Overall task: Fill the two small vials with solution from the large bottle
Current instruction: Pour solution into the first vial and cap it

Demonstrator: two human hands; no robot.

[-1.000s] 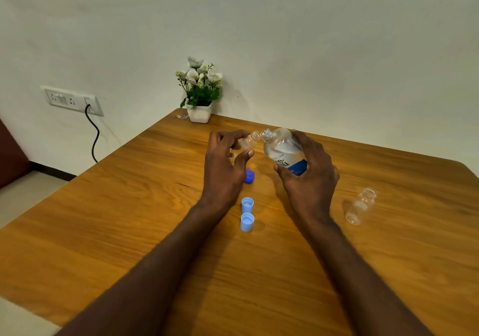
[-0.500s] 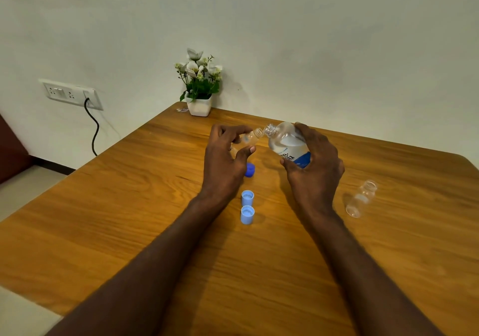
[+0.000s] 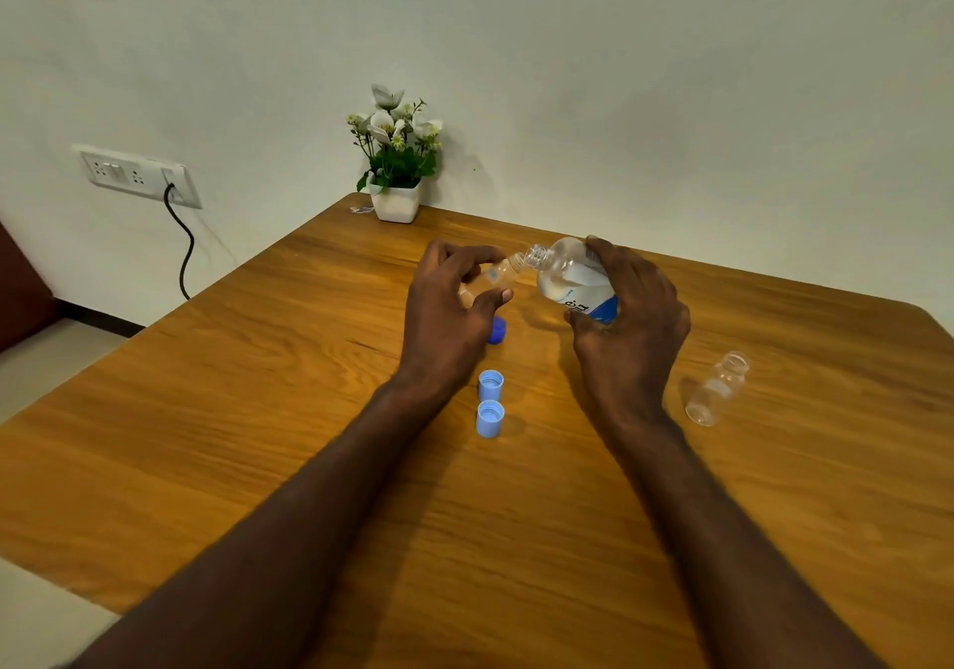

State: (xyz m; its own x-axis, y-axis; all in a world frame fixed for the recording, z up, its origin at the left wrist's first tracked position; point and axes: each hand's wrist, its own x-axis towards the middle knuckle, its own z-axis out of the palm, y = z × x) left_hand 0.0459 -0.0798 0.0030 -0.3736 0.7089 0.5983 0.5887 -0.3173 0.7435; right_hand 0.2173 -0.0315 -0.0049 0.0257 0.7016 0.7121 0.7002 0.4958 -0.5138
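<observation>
Above the wooden table (image 3: 258,410), left hand (image 3: 444,317) pinches a small vial (image 3: 490,281), tilted; right hand (image 3: 630,328) grips the large bottle (image 3: 568,281), tipped neck-to-mouth against it, partly filled with clear liquid. Second vial (image 3: 715,392) stands apparently empty, well right. Liquid level in the held vial is indiscernible.

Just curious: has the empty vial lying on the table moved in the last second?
No. The vial keeps its place right of the two caps; only the camera shifted.
</observation>
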